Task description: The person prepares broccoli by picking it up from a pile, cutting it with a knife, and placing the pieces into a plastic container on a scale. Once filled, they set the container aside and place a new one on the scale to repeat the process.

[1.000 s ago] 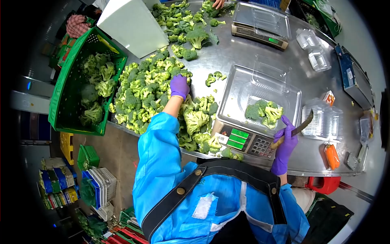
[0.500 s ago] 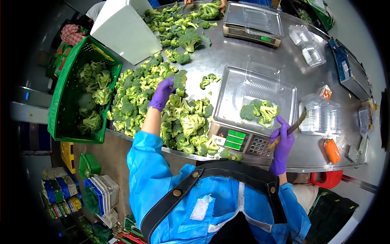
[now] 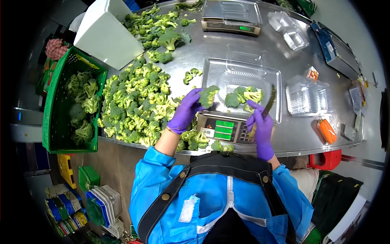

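My left hand [image 3: 187,110], in a purple glove, is closed around a broccoli floret [image 3: 208,96] just left of the scale's tray. In my gloved right hand [image 3: 261,128] is a knife [image 3: 269,101] with a wooden handle, its dark blade pointing up and away from me. Between the hands, a clear plastic container [image 3: 231,83] with its lid raised rests on the scale [image 3: 223,129]. Several broccoli pieces [image 3: 243,96] lie inside it. The scale's green display is lit, but its digits are too blurred to read.
A large broccoli heap [image 3: 134,101] covers the table's left side, beside a green crate [image 3: 53,122] and a white box [image 3: 107,36]. To the right are stacked clear containers [image 3: 308,97] and an orange item [image 3: 326,131]. A second scale [image 3: 230,26] stands at the back.
My left hand has moved right from over the heap to the scale's edge, carrying a floret. My right hand still grips the knife near the container. The view has shifted.
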### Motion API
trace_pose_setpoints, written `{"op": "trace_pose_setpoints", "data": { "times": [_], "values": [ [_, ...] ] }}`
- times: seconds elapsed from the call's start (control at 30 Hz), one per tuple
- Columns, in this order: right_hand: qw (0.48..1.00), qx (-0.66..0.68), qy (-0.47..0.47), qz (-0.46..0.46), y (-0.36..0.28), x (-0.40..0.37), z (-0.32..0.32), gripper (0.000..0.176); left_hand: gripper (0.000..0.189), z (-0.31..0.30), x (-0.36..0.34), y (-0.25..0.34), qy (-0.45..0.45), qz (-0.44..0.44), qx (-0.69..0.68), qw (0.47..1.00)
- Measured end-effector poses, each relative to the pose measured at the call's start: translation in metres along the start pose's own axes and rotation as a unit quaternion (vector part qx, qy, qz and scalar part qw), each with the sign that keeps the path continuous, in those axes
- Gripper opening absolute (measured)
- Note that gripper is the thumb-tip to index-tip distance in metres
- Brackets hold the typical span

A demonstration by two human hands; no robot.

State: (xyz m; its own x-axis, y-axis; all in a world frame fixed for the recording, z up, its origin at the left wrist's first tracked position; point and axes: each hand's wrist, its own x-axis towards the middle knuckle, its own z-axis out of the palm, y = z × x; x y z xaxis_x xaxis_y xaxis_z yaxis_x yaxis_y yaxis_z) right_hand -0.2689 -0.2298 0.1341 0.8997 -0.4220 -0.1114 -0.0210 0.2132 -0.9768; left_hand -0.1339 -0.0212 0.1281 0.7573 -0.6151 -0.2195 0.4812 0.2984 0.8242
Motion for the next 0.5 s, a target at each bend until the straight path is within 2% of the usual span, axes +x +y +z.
{"op": "trace_pose_setpoints", "data": {
  "times": [0.03, 0.07, 0.1, 0.17, 0.23, 0.27, 0.3, 0.37, 0.43, 0.5],
  "values": [
    [1.000, -0.001, 0.003, -0.002, -0.001, 0.000, -0.004, 0.033, 0.039, 0.011, 0.005, 0.001, 0.034, 0.016, 0.113, 0.993],
    [0.999, 0.012, 0.026, -0.015, -0.003, 0.002, -0.008, 0.033, 0.037, 0.024, 0.011, 0.003, 0.029, 0.052, 0.218, 0.974],
    [0.998, 0.025, 0.049, -0.029, -0.004, 0.003, -0.010, 0.034, 0.037, 0.030, 0.022, -0.006, 0.011, 0.085, 0.213, 0.973],
    [0.998, 0.019, 0.048, -0.035, -0.008, 0.002, -0.011, 0.033, 0.038, 0.042, 0.045, -0.021, 0.022, 0.245, 0.406, 0.880],
    [0.998, 0.008, 0.060, -0.015, -0.010, -0.001, -0.010, 0.032, 0.039, 0.044, 0.067, -0.035, 0.017, 0.349, 0.561, 0.750],
    [0.998, 0.006, 0.065, -0.007, -0.009, -0.001, -0.010, 0.032, 0.039, 0.047, 0.070, -0.037, 0.006, 0.278, 0.607, 0.744],
    [0.999, 0.009, 0.051, -0.013, -0.008, -0.002, -0.012, 0.033, 0.040, 0.045, 0.075, -0.040, 0.002, 0.279, 0.614, 0.738],
    [0.997, -0.034, 0.073, -0.004, -0.011, -0.003, -0.012, 0.033, 0.041, 0.038, 0.071, -0.043, 0.032, 0.358, 0.624, 0.694],
    [0.996, -0.048, 0.073, -0.018, -0.010, -0.001, -0.014, 0.034, 0.043, 0.023, 0.060, -0.037, 0.018, 0.348, 0.572, 0.742],
    [0.997, -0.042, 0.064, -0.028, -0.006, 0.003, -0.015, 0.034, 0.044, -0.004, 0.046, -0.031, 0.018, 0.286, 0.480, 0.829]
  ]
}}
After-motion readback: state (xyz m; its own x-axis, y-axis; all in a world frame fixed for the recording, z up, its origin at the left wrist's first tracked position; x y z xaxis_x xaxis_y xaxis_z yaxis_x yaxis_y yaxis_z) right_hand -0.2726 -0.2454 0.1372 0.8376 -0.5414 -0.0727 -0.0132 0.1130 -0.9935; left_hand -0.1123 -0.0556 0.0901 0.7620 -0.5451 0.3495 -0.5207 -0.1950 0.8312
